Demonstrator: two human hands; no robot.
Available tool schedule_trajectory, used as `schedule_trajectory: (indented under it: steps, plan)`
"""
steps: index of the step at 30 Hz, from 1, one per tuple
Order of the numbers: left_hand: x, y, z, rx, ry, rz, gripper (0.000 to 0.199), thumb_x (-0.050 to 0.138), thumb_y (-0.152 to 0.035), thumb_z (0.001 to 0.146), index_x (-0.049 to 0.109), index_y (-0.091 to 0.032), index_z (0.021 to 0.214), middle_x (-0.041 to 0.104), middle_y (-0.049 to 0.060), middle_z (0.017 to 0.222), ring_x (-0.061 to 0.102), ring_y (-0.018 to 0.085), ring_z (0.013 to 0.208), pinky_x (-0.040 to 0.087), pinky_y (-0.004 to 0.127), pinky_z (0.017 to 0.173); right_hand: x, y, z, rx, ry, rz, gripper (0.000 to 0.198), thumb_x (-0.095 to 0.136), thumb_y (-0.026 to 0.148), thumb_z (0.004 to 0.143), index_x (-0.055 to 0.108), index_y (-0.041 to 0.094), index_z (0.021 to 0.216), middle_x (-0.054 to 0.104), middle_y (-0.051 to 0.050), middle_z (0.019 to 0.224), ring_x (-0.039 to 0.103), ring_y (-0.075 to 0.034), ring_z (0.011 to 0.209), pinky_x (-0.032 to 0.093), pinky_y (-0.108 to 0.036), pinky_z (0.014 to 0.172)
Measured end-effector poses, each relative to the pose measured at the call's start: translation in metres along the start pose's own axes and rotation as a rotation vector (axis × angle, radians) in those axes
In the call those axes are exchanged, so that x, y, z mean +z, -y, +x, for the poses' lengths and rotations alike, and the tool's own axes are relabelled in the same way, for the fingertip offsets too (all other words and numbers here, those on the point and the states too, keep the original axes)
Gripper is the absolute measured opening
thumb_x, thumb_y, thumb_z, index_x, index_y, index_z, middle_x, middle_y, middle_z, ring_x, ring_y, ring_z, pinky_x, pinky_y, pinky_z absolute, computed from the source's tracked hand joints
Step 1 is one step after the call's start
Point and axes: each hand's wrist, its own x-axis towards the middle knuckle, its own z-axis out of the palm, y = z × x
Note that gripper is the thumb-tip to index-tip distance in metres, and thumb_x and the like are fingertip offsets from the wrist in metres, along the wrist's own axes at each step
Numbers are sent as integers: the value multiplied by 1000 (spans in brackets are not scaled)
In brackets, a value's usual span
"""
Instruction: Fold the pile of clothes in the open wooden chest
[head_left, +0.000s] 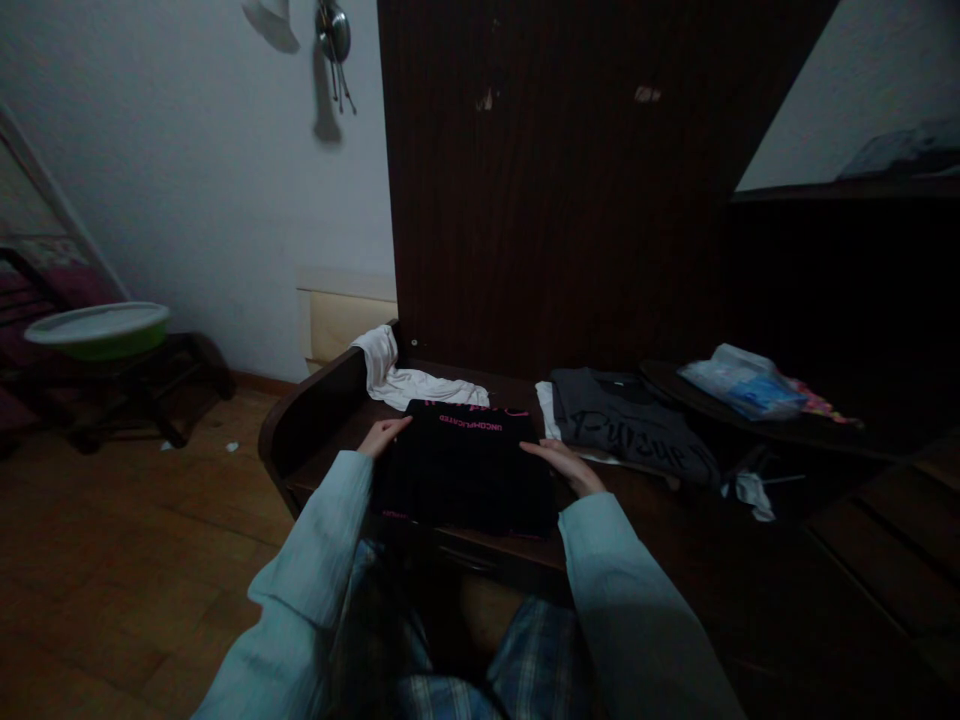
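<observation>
Two-sided hold | black folded garment (469,475) by front edge of dresser (296,430) | left hand (385,437) pinched narrow at its far-left corner, right hand (568,466) narrow on its right edge | opposed grips probably keep folds flat | grey shirt (622,415) rightward, perhaps leaving room

Lower lettering (394,515) on the black garment (469,480) is unreadable.

Two hands (385,437) (566,464), one black garment (472,478), one grey garment (611,400), one green basin (112,346)
</observation>
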Motion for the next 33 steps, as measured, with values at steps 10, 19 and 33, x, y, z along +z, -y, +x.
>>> schedule_trajectory:
  steps: [10,19,33]
  plan:
    - [-2,3,-16,36,144,-91,54,73,-44,46,58,-15,88,66,2,73,62,17,69,49,29,66,-6,5,-15,-135,309,136,38,68,24,55,55,21,90,66,-1,88,61,-17,81,46,-29,73]
    - [3,-4,-27,35,64,-27,56,72,-46,47,58,-16,92,67,4,87,61,22,85,48,31,75,-6,2,-10,-123,334,20,36,73,21,50,59,17,83,67,-4,88,60,-19,83,44,-34,82]
    - [-17,6,-53,13,263,-201,96,71,-40,57,19,-14,134,50,-9,42,45,6,36,34,16,39,-13,-1,-22,-190,481,150,53,73,20,52,51,20,101,63,-3,98,60,-15,84,48,-25,71]
